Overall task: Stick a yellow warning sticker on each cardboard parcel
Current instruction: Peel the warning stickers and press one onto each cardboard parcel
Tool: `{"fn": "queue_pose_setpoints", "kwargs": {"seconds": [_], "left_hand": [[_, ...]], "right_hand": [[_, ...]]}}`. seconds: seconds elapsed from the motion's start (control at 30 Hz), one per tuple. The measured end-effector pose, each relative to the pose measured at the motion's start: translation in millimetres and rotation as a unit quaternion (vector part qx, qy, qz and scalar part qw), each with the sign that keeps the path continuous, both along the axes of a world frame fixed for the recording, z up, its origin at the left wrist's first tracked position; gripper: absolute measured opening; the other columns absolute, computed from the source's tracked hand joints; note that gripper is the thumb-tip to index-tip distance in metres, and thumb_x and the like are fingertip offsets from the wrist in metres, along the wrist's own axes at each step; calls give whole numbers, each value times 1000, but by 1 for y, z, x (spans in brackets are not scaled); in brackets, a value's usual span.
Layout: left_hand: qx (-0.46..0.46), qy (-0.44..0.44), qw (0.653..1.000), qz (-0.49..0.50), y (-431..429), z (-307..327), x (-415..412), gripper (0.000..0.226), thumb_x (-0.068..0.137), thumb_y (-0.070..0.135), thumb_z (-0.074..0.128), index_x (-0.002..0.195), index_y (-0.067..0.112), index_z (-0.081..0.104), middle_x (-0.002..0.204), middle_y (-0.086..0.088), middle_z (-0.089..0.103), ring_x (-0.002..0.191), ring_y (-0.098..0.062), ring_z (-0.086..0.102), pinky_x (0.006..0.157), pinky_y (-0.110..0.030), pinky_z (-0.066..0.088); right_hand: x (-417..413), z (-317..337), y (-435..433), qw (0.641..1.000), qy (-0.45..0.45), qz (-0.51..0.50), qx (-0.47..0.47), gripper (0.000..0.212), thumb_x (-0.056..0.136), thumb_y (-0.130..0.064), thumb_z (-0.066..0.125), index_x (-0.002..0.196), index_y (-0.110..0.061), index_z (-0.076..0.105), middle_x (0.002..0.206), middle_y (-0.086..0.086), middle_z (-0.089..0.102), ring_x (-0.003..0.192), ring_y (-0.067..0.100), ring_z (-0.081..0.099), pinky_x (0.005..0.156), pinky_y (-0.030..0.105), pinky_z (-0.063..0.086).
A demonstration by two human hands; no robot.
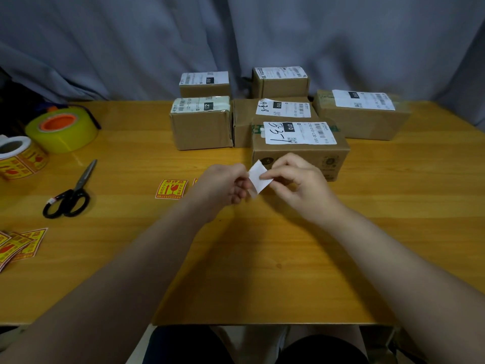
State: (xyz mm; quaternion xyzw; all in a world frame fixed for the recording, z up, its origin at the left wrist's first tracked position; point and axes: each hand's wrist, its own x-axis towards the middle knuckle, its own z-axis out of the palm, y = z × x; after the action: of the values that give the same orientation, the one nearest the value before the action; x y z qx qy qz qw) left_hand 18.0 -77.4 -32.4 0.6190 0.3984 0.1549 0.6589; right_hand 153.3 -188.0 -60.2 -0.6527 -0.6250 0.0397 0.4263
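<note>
Both hands hold one sticker (258, 179) above the table, its white backing side facing me. My left hand (225, 185) pinches its left edge and my right hand (296, 179) pinches its right edge. Just behind the hands stands the nearest cardboard parcel (299, 151) with a white shipping label. Several more parcels (200, 127) stand behind and beside it. A loose yellow warning sticker (172, 189) lies flat on the table left of my left hand. A second one is mostly hidden by that hand.
A roll of yellow warning stickers (21, 160) and a yellow tape roll (63, 128) stand at the far left. Black scissors (70, 195) lie nearby. Several cut stickers (18, 245) lie at the left edge. A grey curtain hangs behind the wooden table (262, 258).
</note>
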Motion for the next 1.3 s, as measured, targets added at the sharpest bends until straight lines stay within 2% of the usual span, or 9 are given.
{"fn": "queue_pose_setpoints", "kwargs": {"seconds": [0.23, 0.37, 0.47, 0.63, 0.73, 0.9, 1.1, 1.2, 1.3], "left_hand": [[-39, 44, 998, 4, 22, 3, -18, 16, 85, 10, 51, 69, 8, 52, 57, -3, 51, 45, -12, 43, 46, -22, 33], [190, 45, 977, 90, 30, 3, -31, 21, 89, 9, 46, 69, 12, 53, 66, -4, 56, 53, -12, 49, 46, -17, 39], [273, -13, 962, -7, 12, 11, -36, 23, 92, 7, 45, 74, 20, 53, 74, -3, 58, 70, -16, 54, 63, -28, 42], [222, -53, 945, -232, -37, 13, -21, 18, 94, 6, 46, 81, 16, 54, 77, 4, 61, 71, -7, 58, 71, -18, 47], [202, -51, 949, -238, -52, 3, -8, 17, 95, 10, 47, 81, 16, 53, 75, -1, 63, 66, -6, 59, 70, -20, 48], [225, -8, 952, -209, -64, -14, 16, 6, 93, 22, 54, 92, 17, 57, 85, -1, 65, 75, -15, 58, 68, -28, 48], [563, 76, 822, -42, -43, -5, 46, 42, 88, 37, 58, 126, 22, 50, 129, 0, 40, 124, -19, 34, 101, -31, 26], [643, 153, 748, -56, -25, -5, 58, 61, 85, 46, 58, 139, 27, 37, 151, -6, 22, 141, -28, 13, 113, -45, 10], [660, 220, 709, -111, -9, -9, 66, 72, 83, 56, 54, 145, 35, 23, 158, -3, 6, 145, -31, -5, 114, -53, -2]], "right_hand": [[1, 7, -5, 993, 100, -39, 51, 17, 81, -8, 69, 87, -24, 70, 101, -10, 46, 101, 9, 51, 88, 23, 48], [8, 12, -21, 940, 283, -122, 145, 26, 83, -11, 68, 92, -35, 67, 98, -1, 54, 95, 13, 54, 92, 41, 50], [5, 18, -36, 901, 403, -72, 147, 50, 82, -7, 68, 119, -39, 56, 103, 3, 58, 98, 16, 57, 93, 35, 51], [-13, 15, -56, 923, 378, 34, 59, 93, 72, -7, 72, 144, -40, 22, 110, 14, 64, 102, 18, 64, 90, 27, 51], [-13, 7, -68, 929, 365, 7, 50, 96, 80, 5, 67, 146, -41, 15, 88, 10, 63, 81, 20, 60, 80, 29, 52], [-1, -3, -93, 946, 295, -131, 24, 97, 83, -1, 66, 146, -42, 3, 91, 7, 56, 67, 16, 52, 64, 23, 50], [48, -12, -95, 926, 205, -306, -83, 105, 82, -5, 69, 147, -42, -4, 115, 7, 46, 73, 8, 49, 64, 19, 43], [59, -14, -88, 922, 129, -339, -132, 103, 80, -17, 74, 147, -43, 0, 131, 9, 33, 104, 20, 52, 91, 32, 44], [62, -10, -84, 912, 66, -385, -128, 91, 80, -35, 71, 146, -45, 10, 144, 12, 20, 130, 32, 29, 107, 39, 29]]}}
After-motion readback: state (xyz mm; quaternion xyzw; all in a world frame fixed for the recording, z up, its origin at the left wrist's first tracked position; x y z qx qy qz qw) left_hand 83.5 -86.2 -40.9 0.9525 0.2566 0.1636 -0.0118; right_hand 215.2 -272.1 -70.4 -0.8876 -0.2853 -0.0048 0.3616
